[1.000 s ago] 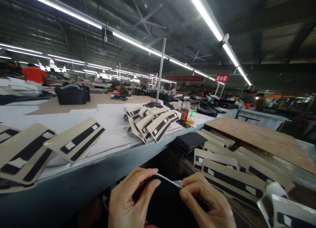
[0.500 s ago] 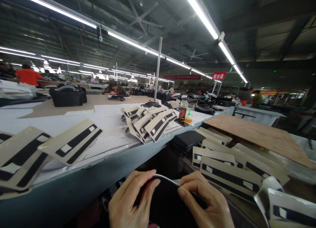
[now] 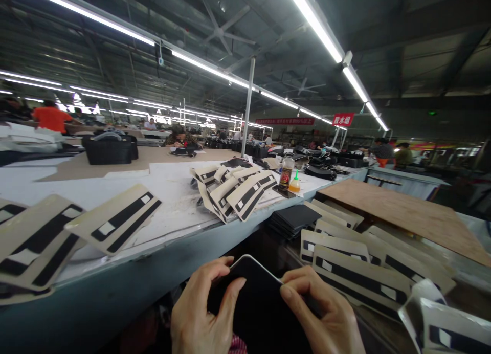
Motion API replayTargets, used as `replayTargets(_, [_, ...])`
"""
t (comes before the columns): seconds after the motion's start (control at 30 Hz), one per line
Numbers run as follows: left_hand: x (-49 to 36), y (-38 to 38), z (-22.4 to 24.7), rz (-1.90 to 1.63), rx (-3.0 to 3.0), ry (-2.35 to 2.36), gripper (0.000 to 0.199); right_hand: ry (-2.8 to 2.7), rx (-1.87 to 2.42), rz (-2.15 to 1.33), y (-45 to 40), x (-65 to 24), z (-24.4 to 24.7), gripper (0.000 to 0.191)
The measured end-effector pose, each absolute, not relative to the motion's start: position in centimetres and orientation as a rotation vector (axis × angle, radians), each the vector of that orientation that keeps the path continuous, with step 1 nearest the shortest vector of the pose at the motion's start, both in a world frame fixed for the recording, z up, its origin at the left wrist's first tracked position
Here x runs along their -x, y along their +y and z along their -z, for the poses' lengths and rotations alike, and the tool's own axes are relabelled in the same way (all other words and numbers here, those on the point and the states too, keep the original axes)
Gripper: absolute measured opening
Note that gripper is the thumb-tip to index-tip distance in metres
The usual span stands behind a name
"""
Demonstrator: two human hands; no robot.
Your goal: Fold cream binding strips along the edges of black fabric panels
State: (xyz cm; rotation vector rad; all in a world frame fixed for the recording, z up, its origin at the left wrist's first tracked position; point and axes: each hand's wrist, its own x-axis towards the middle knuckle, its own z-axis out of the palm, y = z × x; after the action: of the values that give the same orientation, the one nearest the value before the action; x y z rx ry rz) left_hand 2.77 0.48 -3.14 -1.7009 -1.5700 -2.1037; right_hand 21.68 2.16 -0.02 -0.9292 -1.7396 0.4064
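Note:
A black sheet-like panel [image 3: 258, 303] with a pale edge and a rounded upper corner stands tilted up in front of me. My left hand [image 3: 209, 303] holds it by the left side, thumb on the near face and fingers around the edge. On the right side, my right hand [image 3: 316, 305] pinches the pale upper edge between thumb and fingers. The lower part of the panel is too dark to make out. Beside my right hand lie several beige panels [image 3: 358, 274] with black strips and small white patches.
To the left, a white-covered table [image 3: 172, 205] carries more beige pieces [image 3: 115, 218], a bottle [image 3: 286, 172] and a small green-tipped glue bottle [image 3: 295, 182]. Black sheets [image 3: 295, 218] are stacked near its edge. A brown board [image 3: 402, 211] lies at right. Other people work farther back.
The panel's corner has come up between my hands, its edge now straighter with a rounded corner. My left thumb and fingers have loosened and shifted slightly at the edge.

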Motion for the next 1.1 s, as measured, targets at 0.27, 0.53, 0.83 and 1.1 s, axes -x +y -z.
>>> replayTargets(0.27, [-3.3, 0.3, 2.1, 2.258, 1.72, -1.524, 0.012, -1.754, 0.928, -0.373, 2.2, -21.6, 0.1, 0.025])
replayTargets(0.53, [-3.1, 0.1, 0.5, 2.312, 1.733, -1.574, 0.018, -1.808, 0.9, -0.362, 2.2, -21.4, -0.1, 0.025])
replayTargets(0.83, [-4.0, -0.2, 0.6, 2.219, 1.629, -1.483, 0.019, -1.802, 0.904, -0.415, 2.2, -21.3, 0.1, 0.026])
replayTargets(1.1, [-4.0, 0.0, 1.1, 2.254, 1.577, -1.507, 0.02, -1.802, 0.907, -0.398, 2.1, -21.2, 0.2, 0.026])
